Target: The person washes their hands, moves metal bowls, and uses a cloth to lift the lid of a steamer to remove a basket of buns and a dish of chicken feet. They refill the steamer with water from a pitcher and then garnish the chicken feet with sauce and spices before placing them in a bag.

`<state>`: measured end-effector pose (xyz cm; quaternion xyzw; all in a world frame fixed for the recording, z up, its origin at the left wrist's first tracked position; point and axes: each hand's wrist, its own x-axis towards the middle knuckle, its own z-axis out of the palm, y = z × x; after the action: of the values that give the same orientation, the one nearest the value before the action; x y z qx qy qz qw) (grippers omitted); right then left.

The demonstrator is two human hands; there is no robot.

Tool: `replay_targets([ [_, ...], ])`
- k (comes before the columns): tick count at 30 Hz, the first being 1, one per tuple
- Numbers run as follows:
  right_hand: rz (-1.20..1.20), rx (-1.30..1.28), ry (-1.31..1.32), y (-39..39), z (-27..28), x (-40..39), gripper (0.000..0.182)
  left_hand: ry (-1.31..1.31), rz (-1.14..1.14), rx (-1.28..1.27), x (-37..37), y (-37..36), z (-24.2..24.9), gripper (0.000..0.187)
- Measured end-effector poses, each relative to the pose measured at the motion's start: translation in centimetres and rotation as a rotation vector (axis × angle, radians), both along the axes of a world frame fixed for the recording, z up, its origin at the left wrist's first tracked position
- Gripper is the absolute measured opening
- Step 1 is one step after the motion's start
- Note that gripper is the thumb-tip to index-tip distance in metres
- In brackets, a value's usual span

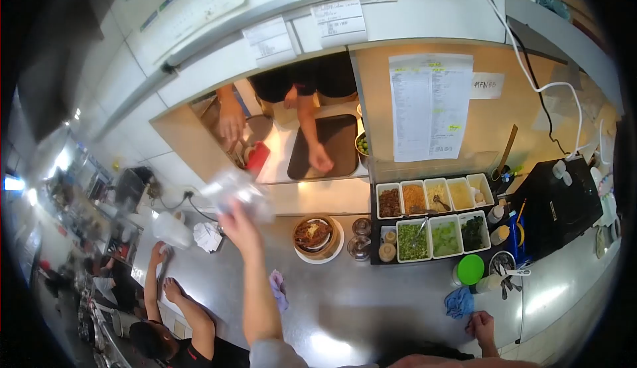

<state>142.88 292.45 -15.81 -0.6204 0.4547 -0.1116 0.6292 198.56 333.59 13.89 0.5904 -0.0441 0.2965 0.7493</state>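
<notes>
My left hand (240,227) reaches forward toward the serving window, its fingers closed on a clear plastic bag (237,192) that is smeared by motion. Down at the counter's near right, my right hand (482,326) has its fingers curled in; what they hold, if anything, is hidden. Just beyond it lies a crumpled blue cloth (458,302). A round steamer basket (325,252) with brown food and yellow shreds stands on a white plate (342,240), right of my left forearm. Close to that forearm is a pinkish cloth (278,291).
Behind the window, a person's hands (320,159) are over a dark tray (342,132). Another person's arms (189,305) rest at the counter's left. White tubs of toppings (429,191), a green-lidded container (470,270) and a black appliance (556,199) stand right. Glass jars (359,247) stand mid-counter.
</notes>
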Motion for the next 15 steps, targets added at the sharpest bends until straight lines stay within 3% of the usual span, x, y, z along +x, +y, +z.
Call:
replay_targets([
  [3,0.222,0.085,-0.032,1.3,2.4,-2.2,0.022,0.241,-0.461,-0.132,-13.1,-4.3,-3.6,0.037],
  [4,0.234,0.082,-0.036,2.4,4.7,-2.2,0.022,0.408,-0.597,-0.111,-16.2,-4.9,-6.6,0.037],
  [5,0.214,0.163,-0.039,4.1,8.1,-1.7,0.025,0.415,-0.703,-0.139,-19.2,-7.3,-7.0,0.041],
  [9,0.197,0.355,-0.125,6.5,13.4,-2.3,0.054,0.419,-1.177,0.041,-28.3,-13.9,-5.2,0.042],
  [11,0.184,0.400,-0.212,6.3,14.2,-2.6,0.065,0.059,-1.295,0.346,-31.4,-16.8,-6.9,0.049],
  [14,0.262,0.570,-0.412,5.9,13.9,-2.8,0.078,-0.048,-1.467,0.395,-36.6,-19.8,-8.1,0.057],
  [15,0.218,0.635,-0.488,5.6,14.4,-2.9,0.083,-0.243,-1.458,0.502,-38.0,-20.7,-8.8,0.060],
])
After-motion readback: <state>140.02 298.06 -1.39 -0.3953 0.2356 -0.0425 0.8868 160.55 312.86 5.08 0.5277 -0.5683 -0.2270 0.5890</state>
